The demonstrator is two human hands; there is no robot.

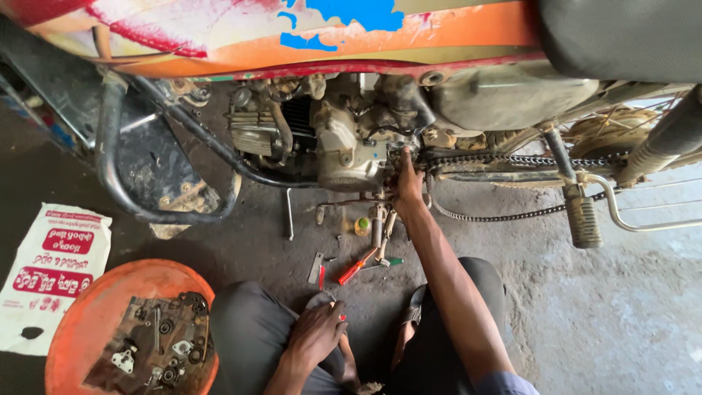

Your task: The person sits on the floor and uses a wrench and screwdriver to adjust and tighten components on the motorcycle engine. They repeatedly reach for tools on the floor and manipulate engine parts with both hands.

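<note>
Across the top of the view stands an orange motorcycle, its tank and seat cut off by the frame edge. Below it the engine sits exposed, with the drive chain hanging slack toward the rear footrest. On the concrete floor at lower left rests an orange basin of dismantled parts, beside a printed white sack.

The right hand reaches to the engine's lower side near the sprocket area; its fingers press against the casing, but whether they grip anything cannot be told. The left hand rests on the knee, fingers closed over a small red-tipped item, unidentifiable.

A red-handled screwdriver and a green-handled tool lie on the floor between the knees and the engine.

Risk, in my judgement: the slack chain could pinch the fingers if the wheel turns; loose tools underfoot could roll or be kicked.
</note>
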